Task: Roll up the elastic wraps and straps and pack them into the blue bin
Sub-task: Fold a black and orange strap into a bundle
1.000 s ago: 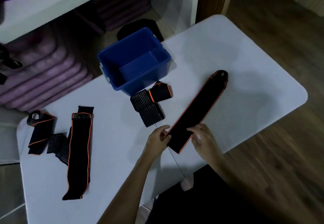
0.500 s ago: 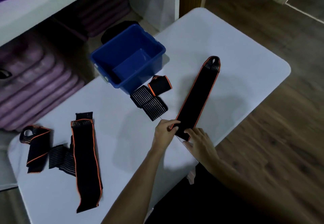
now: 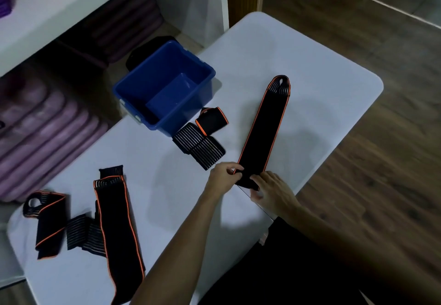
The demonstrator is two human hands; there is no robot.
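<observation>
A long black strap with orange edges lies flat on the white table, its looped end pointing away from me. Its near end is turned over into a small roll. My left hand pinches the roll's left side and my right hand grips its right side. The blue bin stands open and empty at the table's far edge. Two rolled wraps lie in front of it: an orange-edged one and a striped black one.
Unrolled straps lie at the table's left: a long orange-edged one, a looped one and a striped band. Purple mats are stacked beyond the table under a white shelf. Wooden floor lies to the right.
Both hands have turned the strap's near end over into a roll, and the flat part has become shorter. The camera view has shifted a little.
</observation>
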